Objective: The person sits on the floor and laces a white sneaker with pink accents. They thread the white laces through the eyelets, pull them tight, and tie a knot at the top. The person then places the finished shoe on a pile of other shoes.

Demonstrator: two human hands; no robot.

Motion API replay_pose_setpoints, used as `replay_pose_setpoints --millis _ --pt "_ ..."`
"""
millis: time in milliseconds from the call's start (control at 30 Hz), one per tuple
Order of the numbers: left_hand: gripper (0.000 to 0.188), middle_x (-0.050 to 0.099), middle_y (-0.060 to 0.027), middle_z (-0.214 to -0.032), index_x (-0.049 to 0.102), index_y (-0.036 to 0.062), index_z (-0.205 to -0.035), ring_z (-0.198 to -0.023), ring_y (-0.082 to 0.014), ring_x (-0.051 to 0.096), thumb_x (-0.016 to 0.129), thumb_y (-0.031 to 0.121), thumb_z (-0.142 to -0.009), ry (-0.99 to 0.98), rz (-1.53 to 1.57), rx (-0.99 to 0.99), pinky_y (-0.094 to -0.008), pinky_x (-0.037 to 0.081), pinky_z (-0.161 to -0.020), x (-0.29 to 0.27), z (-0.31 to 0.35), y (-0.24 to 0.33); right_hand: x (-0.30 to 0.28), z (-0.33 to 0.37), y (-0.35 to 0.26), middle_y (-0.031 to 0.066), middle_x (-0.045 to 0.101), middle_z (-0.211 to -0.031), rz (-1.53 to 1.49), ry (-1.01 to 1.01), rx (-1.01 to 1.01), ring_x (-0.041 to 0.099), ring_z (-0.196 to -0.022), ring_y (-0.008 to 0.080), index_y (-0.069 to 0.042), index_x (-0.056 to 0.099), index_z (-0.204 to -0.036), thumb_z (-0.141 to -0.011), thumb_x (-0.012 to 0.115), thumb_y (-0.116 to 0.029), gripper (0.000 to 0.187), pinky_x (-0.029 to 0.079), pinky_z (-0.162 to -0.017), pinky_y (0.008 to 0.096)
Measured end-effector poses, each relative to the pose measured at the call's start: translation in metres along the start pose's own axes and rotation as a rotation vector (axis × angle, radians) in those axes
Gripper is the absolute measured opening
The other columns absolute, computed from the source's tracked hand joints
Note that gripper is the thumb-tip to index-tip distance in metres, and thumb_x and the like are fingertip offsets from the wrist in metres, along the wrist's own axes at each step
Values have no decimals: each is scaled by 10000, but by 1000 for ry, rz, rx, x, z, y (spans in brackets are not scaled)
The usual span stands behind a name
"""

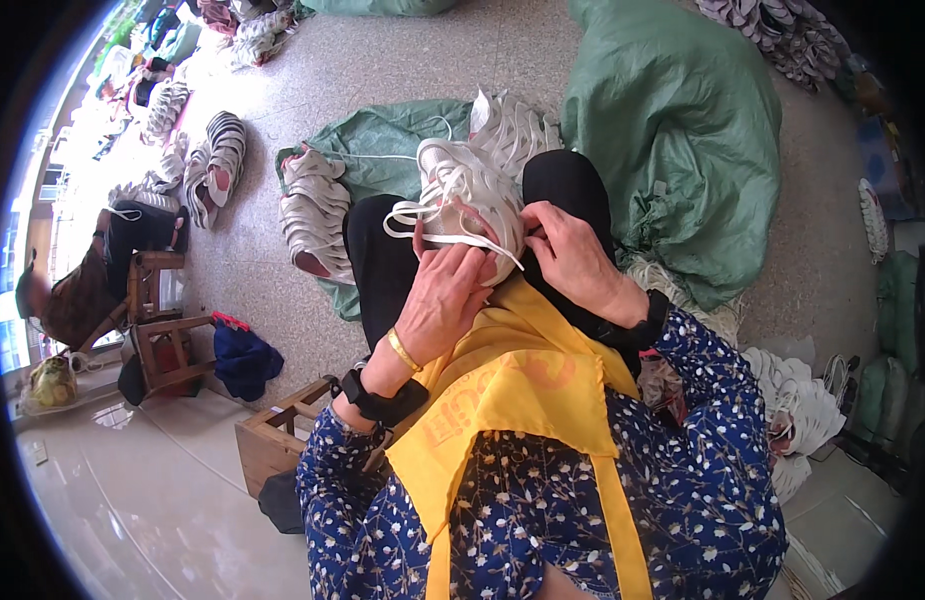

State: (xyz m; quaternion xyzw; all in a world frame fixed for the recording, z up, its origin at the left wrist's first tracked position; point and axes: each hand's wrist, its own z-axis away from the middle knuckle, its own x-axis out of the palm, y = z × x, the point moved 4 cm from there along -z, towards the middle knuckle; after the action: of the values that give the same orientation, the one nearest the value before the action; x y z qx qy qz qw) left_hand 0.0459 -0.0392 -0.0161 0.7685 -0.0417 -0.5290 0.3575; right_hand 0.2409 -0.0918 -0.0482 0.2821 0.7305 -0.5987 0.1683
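Observation:
A nested stack of white shoe uppers (469,180) leans on my lap between my knees, its nearest upper facing me. A white shoelace (410,221) loops loosely across that upper's opening, and one end hangs over the near edge. My left hand (444,298) is closed on the near edge of the upper, with its index finger raised beside the lace loop. At the right side of the same upper, my right hand (578,262) has thumb and fingertips pinched together. What lies between those fingertips is hidden. A yellow apron (512,370) covers my lap under the hands.
More stacked uppers (316,215) lie left of my knees on a green sheet (377,135). A big green sack (672,140) stands at the right. Further stacks (802,400) sit beside my right elbow. A wooden stool (267,440) is at the left, and another person (92,270) sits farther left.

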Motion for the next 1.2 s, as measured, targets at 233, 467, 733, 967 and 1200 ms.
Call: replay_pose_setpoints --millis 233,467,733,967,1200 --pt "423 644 -91 -1012 562 -23 -1250 -971 -169 637 730 -10 -862 342 465 -254 -306 527 -820 -54 2 -22 -8 -2 10 104 725 -1021 -349 -104 327 721 -920 150 51 624 -1161 -960 700 -35 231 591 -825 297" --pt "359 616 -26 -1066 512 -10 -1239 -950 -61 563 722 47 -953 567 717 -224 -242 498 -827 -80 -25 -28 -24 -49 -12 104 696 -1201 -513 -225 249 681 -1110 161 42 587 -1319 -959 720 -60 398 548 -1002 324" --pt "407 651 -26 -1151 481 46 -1377 -1059 -104 594 666 153 -1030 760 1273 -229 -285 468 -970 -69 -77 -54 -16 -118 -48 112 649 -1293 -442 -188 -26 615 -1234 193 16 499 -1405 -864 805 -27 623 466 -1115 361" --pt "458 613 -60 -1308 447 27 -1458 -1232 -156 560 590 242 -1080 698 1363 -385 -352 446 -1081 -48 -114 -103 -6 -177 -10 74 667 -1201 -238 -104 22 642 -1135 154 -7 551 -1319 -837 820 -26 552 532 -992 322" --pt "270 667 -66 -1041 564 9 -1056 -971 -114 652 696 241 -1019 415 1110 -556 -267 538 -878 -37 -91 -181 10 -245 62 223 680 -1112 160 -233 -167 697 -1018 365 -3 524 -1270 -812 786 -71 532 547 -842 428"
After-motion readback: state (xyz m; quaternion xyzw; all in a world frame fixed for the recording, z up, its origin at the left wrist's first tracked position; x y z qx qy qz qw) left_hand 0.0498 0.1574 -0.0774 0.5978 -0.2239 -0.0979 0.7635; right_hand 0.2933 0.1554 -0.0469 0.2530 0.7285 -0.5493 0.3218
